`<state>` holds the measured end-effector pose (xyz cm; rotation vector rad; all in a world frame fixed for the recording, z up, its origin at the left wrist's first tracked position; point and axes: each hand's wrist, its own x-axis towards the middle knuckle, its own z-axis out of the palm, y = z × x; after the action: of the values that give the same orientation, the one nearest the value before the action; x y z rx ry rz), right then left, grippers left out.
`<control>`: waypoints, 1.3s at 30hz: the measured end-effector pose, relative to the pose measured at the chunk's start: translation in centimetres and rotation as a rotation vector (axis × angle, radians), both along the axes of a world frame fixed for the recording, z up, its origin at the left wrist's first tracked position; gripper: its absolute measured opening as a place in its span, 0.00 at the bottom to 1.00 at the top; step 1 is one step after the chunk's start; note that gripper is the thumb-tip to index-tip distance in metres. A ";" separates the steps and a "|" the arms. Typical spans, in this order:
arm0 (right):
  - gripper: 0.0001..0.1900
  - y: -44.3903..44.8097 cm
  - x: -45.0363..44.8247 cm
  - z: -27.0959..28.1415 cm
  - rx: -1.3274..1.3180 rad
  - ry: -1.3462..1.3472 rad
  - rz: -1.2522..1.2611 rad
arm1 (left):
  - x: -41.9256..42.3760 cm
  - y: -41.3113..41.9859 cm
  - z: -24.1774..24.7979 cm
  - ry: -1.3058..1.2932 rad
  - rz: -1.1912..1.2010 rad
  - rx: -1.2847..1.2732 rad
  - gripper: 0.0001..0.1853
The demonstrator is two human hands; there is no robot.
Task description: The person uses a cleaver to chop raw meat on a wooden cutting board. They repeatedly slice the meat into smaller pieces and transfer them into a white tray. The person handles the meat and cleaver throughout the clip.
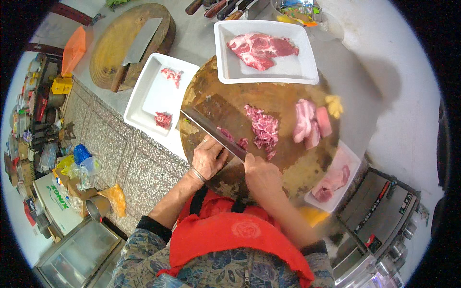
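A round wooden chopping block (230,95) lies before me. My right hand (262,173) grips the handle of a cleaver (212,135), whose blade slants up to the left across the block. Small pieces of sliced meat (226,133) lie along the blade's far side. My left hand (209,155) rests on the block beside the blade's near side, fingers bent; whether it holds anything is hidden. A pile of chopped meat (264,127) sits at mid-block. Farther right are fatty meat chunks (304,120), a pink block (323,121) and a yellow lump (334,106).
A white tray with raw meat (267,77) overlaps the block's far edge. Another white tray (149,93) with meat bits stands left, and a third (333,207) lower right. A second round block (108,46) bears a cleaver (144,41). Several knife handles (227,10) lie beyond.
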<state>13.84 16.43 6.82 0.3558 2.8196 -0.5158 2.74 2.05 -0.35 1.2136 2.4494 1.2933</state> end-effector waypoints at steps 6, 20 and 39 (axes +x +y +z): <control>0.03 2.1 4.1 -0.6 -0.048 0.022 0.021 | -0.3 0.1 0.0 0.075 0.008 0.041 0.11; 0.02 1.3 2.5 0.8 -0.051 -0.039 0.007 | 0.1 -0.4 -0.1 -0.004 0.003 -0.019 0.15; 0.02 2.7 7.4 3.0 -0.024 -0.061 -0.019 | 0.3 -0.5 0.1 0.029 0.013 0.030 0.12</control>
<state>21.19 19.11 9.78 0.3870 2.7512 -0.5330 3.00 1.53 -0.20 1.2340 2.4712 1.3298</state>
